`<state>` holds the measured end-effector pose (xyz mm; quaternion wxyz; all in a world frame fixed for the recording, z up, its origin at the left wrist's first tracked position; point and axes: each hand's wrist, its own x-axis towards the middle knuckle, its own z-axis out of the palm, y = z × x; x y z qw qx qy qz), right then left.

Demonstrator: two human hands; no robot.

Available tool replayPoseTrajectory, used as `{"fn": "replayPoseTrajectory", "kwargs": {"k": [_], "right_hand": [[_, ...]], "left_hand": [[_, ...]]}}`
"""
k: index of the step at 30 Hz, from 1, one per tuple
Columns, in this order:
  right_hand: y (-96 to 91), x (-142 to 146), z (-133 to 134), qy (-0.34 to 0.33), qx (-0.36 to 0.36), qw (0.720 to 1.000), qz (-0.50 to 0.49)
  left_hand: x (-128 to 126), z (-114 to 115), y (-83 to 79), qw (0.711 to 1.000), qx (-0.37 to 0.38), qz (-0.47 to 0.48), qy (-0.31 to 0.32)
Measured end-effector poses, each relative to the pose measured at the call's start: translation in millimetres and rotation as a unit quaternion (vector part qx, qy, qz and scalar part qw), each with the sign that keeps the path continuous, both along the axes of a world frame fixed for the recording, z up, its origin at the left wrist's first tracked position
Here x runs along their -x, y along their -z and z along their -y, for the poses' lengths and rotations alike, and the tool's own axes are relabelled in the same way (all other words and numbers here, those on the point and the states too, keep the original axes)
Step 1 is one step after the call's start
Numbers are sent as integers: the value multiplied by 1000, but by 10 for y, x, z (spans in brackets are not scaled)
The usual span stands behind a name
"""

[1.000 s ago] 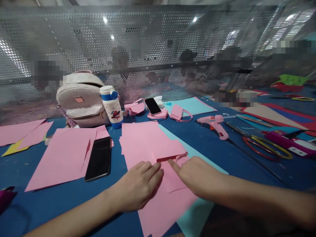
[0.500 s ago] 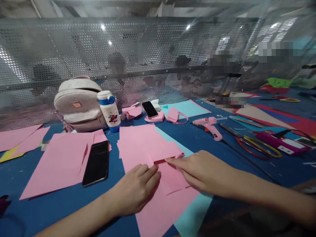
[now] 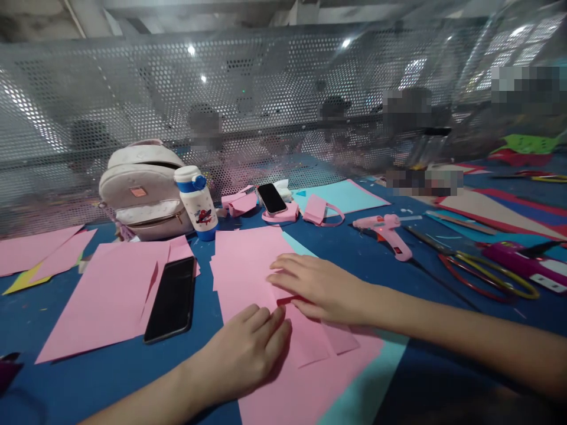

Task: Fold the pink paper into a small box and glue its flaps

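My left hand (image 3: 252, 348) is curled, its thumb and fingertips at the left corner of a small folded piece of pink paper (image 3: 308, 339). Across the fold of that piece lies my right hand (image 3: 319, 289), palm down with fingers stretched toward the left. A narrow, darker red-pink strip shows at the fold between the two hands. Beneath them is a large pink sheet (image 3: 243, 257), partly covering a light blue sheet (image 3: 372, 378). My right hand hides the upper part of the folded piece.
Left are a black phone (image 3: 170, 301) and pink sheets (image 3: 101, 295). Behind stand a white backpack (image 3: 142, 198), a bottle (image 3: 197, 203), another phone (image 3: 271, 198) and small pink paper bags (image 3: 316, 209). Rightward lie a pink glue gun (image 3: 385, 230), scissors (image 3: 482, 274) and a purple device (image 3: 527, 265).
My right hand has moved from pointing at the fold's edge to lying flatter over the folded piece, fingers spread farther up and left. The left hand stays at the corner. The view has shifted slightly.
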<state>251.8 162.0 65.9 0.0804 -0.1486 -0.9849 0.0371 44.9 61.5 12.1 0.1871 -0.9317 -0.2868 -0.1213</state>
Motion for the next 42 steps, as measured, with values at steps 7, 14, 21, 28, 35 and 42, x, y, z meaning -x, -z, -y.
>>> {"fn": "replayPoseTrajectory", "kwargs": {"k": [7,14,21,28,35,42], "right_hand": [[136,201,-166,8,39,998,49],[126,101,-231,43,139,983,-110],[113,110,-145,-3,119,960,-255],[158,175,-12,-10,19,968,-252],[162,188,47,21,-6,968,-248],[156,241,89,37,13,962,-271]], "left_hand": [[29,-42,57,994,1,103,30],[272,-239,-84,875,275,391,-79],[43,-184,-120,605,573,545,-89],[-102,-68,-192,568,603,558,-58],[-189,-47,-194,541,602,586,-42],[-202,-89,-153,521,583,623,-34]]}}
